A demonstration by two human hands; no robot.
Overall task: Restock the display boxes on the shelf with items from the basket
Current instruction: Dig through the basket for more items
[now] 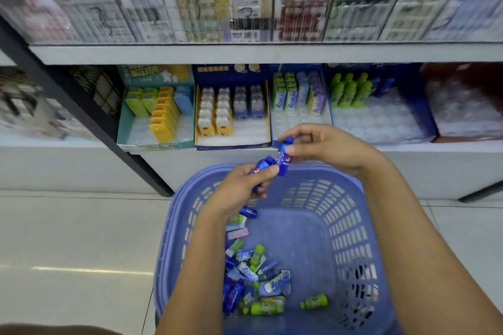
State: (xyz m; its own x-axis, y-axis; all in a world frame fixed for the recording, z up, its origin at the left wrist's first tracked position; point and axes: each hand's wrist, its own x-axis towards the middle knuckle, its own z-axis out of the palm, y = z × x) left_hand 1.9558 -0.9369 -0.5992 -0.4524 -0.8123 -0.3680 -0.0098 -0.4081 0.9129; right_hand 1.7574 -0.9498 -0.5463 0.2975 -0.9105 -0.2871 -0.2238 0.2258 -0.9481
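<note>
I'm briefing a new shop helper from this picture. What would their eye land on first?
The two hands mid-frame: the left hand grips a blue bottle, and the right hand pinches a second blue bottle. Below them, a purple basket holds a heap of blue and green bottles along its left side; behind, part-filled display boxes line the shelf.

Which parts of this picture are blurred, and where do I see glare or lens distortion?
In the head view, the upper shelf's packages are smeared, print unreadable; the left hand, right hand and their blue bottles are fairly sharp; a glare streak lies on the floor; the dark post leans, likely from the wide lens.
</note>
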